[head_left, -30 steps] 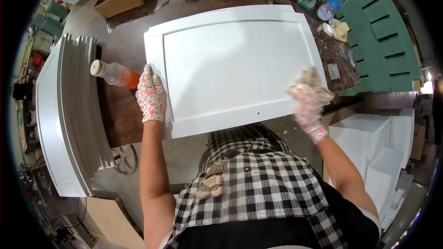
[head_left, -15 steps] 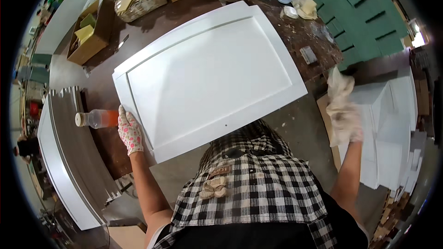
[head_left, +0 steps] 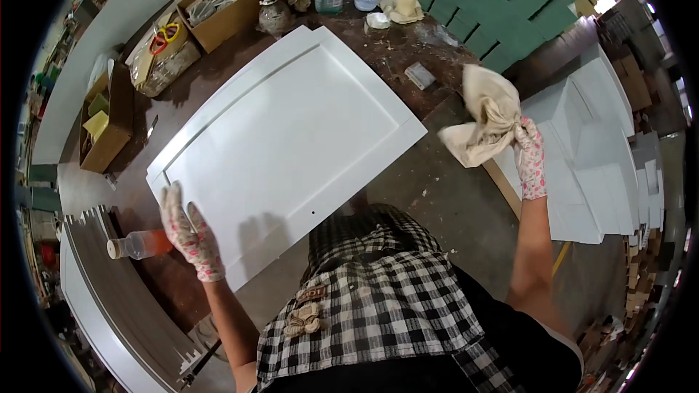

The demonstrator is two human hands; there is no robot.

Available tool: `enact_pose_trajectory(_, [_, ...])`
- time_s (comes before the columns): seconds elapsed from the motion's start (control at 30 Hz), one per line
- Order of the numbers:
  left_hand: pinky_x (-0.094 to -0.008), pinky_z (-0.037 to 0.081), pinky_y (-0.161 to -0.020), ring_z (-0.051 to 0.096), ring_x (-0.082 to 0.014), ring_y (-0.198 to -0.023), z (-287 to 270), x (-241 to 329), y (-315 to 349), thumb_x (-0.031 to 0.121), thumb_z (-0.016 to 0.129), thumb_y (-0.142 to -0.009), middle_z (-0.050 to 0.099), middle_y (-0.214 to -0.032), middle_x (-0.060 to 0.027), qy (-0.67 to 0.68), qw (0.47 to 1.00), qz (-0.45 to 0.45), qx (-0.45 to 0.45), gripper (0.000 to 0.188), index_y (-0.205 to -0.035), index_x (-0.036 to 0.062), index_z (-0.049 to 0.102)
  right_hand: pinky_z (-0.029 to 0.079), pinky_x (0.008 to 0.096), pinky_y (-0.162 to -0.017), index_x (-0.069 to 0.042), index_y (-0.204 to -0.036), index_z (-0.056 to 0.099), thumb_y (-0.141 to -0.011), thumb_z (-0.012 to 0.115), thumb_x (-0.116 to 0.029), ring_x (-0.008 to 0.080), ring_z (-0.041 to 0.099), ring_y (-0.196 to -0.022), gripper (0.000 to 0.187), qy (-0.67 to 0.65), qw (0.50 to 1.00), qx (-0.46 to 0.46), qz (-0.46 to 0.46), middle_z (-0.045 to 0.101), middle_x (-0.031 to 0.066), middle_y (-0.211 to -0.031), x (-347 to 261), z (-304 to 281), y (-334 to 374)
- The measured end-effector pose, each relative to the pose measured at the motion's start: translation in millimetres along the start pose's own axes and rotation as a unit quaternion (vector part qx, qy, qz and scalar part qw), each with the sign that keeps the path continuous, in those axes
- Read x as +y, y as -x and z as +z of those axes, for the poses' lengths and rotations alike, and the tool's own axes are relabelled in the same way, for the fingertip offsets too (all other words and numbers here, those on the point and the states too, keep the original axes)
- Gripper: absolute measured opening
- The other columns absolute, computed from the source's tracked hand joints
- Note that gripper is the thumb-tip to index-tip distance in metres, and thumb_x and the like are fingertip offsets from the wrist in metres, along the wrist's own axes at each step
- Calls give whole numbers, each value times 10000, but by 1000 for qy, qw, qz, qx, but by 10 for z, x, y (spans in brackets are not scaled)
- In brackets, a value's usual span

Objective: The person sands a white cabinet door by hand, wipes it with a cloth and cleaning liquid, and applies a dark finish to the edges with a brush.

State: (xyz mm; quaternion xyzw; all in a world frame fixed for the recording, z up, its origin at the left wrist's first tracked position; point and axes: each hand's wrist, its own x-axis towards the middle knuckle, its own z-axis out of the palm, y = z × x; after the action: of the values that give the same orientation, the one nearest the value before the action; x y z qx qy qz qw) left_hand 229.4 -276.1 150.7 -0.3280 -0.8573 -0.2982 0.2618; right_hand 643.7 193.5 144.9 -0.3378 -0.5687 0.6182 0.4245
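A white framed panel (head_left: 284,131), like a cabinet door, lies on the dark brown table and juts over its near edge. My left hand (head_left: 191,236), in a white glove with pink spots, is over the panel's left end, fingers stretched out and apart; whether it touches the surface I cannot tell. Off to the right, my gloved right hand (head_left: 531,156) grips a bunched cream cloth (head_left: 491,116) in the air, apart from the panel. A clear bottle (head_left: 142,244) with orange liquid lies on its side just left of my left hand.
Behind the panel stand cardboard boxes (head_left: 109,124), a wrapped bundle with scissors (head_left: 166,38), and several jars and bottles (head_left: 329,0). A small grey block (head_left: 420,76) lies near the table's right edge. Stacked panels (head_left: 109,276) flank the left; more white panels (head_left: 575,153) stand at right.
My left hand has come off the panel's edge and spread its fingers over its face. My right hand has lifted the cloth, which swings up and left. The whole view has turned.
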Motion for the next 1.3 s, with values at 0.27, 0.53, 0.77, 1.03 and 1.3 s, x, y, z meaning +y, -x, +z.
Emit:
enact_pose_trajectory(0.27, [-423,378,-1070,438,-321,-1300,505,1670,-273,24,673,-793,534,-1337,-110,418,869,202,-170,582,-1332,83,463,456,297,-914,-45,-1074,572,-889,608,-114,150,575,-992,201,-119,978,-172,-20,604,34,-1046,-579,724,391])
enact_pose_trajectory(0.53, [-248,433,-830,523,-164,-969,1037,2257,-156,197,710,-840,586,-1102,-121,573,737,-46,-356,420,-1190,0,589,452,265,-878,-17,-1125,589,-869,574,-109,127,576,-946,272,-162,975,-78,128,611,21,-1026,-353,1328,747])
enact_pose_trajectory(0.77, [-203,437,-680,513,-50,-744,910,2069,-601,-1,540,-888,604,-879,26,601,704,-169,-339,229,-1100,-19,624,458,267,-872,-19,-1232,563,-831,639,-170,128,573,-974,435,85,967,-232,59,612,63,-1164,-693,1451,577])
enact_pose_trajectory(1.03, [-278,465,-797,577,-144,-900,589,2257,-808,63,600,-838,641,-969,-40,568,738,33,-363,268,-1103,42,638,485,318,-897,-65,-1227,589,-848,595,-54,192,607,-1022,380,314,935,-130,-105,632,95,-1144,-123,1189,93])
enact_pose_trajectory(1.3, [-398,393,-1060,462,-285,-1268,1005,2515,-648,187,750,-784,454,-1398,-147,518,655,100,-540,530,-1263,60,561,511,314,-848,31,-1156,576,-959,510,-183,190,612,-962,299,47,996,-70,-4,633,94,-1108,-21,898,-231])
